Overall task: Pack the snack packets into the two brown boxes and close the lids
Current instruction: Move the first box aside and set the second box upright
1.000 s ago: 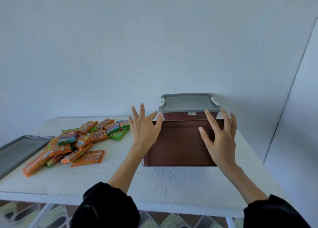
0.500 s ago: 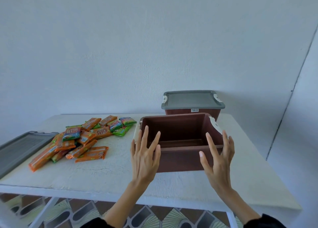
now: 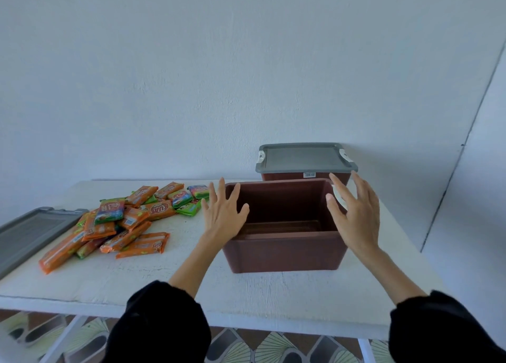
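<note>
Now the empty brown plastic box (image 3: 284, 256) has been turned upright, ready for filling; left hand (image 3: 223, 216) and right hand (image 3: 357, 217) are spread open beside it. The orange foil snack packets (image 3: 128, 220) lie left.

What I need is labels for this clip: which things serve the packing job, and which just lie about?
Job: open brown box, lidded brown box, snack packets, loose grey lid, left hand, right hand.
Lying about: only white table, patterned floor.

Open box (image 3: 284, 253) mouth free (from above); packet pile (image 3: 128, 220) left; lidded box (image 3: 305, 158) behind, perhaps touching.
</note>
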Demonstrator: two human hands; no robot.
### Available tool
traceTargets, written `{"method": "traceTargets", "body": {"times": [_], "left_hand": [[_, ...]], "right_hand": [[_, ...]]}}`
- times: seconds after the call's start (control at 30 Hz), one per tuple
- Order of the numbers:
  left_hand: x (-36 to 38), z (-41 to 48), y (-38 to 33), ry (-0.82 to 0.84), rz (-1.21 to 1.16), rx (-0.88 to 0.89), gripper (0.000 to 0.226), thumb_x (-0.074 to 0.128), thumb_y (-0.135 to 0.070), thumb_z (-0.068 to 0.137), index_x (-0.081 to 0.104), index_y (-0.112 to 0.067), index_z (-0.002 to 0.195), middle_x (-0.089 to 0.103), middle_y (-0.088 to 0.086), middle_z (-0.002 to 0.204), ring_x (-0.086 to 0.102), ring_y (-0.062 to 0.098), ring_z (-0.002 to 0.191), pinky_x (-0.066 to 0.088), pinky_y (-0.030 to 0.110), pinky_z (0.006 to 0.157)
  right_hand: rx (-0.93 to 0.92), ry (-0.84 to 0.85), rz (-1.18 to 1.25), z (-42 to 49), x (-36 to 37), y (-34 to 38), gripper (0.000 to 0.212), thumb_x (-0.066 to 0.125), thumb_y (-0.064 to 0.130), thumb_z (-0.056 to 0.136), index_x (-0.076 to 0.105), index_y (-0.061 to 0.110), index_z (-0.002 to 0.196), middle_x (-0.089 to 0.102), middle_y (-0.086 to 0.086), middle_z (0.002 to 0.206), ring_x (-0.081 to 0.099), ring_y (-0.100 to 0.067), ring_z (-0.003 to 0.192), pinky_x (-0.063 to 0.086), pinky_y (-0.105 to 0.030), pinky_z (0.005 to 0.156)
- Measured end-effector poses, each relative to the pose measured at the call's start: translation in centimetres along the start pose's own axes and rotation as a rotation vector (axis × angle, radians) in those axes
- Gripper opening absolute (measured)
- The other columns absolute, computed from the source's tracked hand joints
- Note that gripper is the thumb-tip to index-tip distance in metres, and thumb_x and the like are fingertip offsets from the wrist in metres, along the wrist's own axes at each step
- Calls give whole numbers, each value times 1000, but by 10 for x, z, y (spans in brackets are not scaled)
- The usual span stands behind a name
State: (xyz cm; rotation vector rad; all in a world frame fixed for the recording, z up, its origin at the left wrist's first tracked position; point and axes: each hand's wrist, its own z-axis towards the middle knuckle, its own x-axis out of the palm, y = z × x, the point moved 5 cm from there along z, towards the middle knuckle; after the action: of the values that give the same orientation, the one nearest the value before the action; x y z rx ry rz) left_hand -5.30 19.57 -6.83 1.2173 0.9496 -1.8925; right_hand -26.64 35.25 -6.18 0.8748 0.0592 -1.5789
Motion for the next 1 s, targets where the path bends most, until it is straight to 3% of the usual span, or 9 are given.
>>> {"method": "traceTargets", "body": {"times": [0.1,0.17,0.3,0.4,0.57,0.73,1.0], "left_hand": [[14,15,4,141,67,-60,66,39,-43,95,5,-26,150,-6,18,156,-2,41,143,20,51,112],[17,20,6,149,130,-77,69,41,-42,95,3,-24,150,0,21,155,12,43,140,32,46,106],[18,27,12,164,192,-58,73,42,-40,95,-2,-19,150,13,25,151,38,39,128,40,38,98],[21,31,20,243,198,-62,79,44,-41,93,-7,-18,149,18,25,150,42,39,127,43,37,96],[25,33,25,313,123,-19,82,54,-32,90,0,-21,150,27,23,145,40,36,128,41,38,97],[26,32,24,318,106,36,85,56,-32,88,0,-22,150,25,22,147,37,36,130,39,39,101],[26,23,20,294,69,37,75,48,-37,92,2,-24,150,18,21,152,31,36,135,35,40,104]], "right_hand": [[1,342,-185,31,25,-2,61,46,48,92,24,32,146,10,-12,157,13,-31,144,31,-47,109],[-8,522,-292,40,44,-9,70,47,51,90,13,33,148,-1,-10,158,7,-32,144,33,-45,107],[29,726,-354,37,66,-25,80,58,45,86,10,33,148,-1,-9,158,20,-33,141,38,-43,104],[26,721,-342,35,65,-27,81,63,37,84,14,28,148,7,-9,157,33,-30,136,40,-38,103],[105,713,-105,34,55,-35,65,66,31,84,38,22,142,17,-9,155,23,-24,142,28,-37,111],[180,648,53,29,45,-43,44,67,30,83,57,21,125,26,-9,152,27,-25,139,22,-38,113],[256,593,137,20,36,-58,37,59,44,85,56,34,121,32,3,150,30,-22,138,25,-48,111]]}}
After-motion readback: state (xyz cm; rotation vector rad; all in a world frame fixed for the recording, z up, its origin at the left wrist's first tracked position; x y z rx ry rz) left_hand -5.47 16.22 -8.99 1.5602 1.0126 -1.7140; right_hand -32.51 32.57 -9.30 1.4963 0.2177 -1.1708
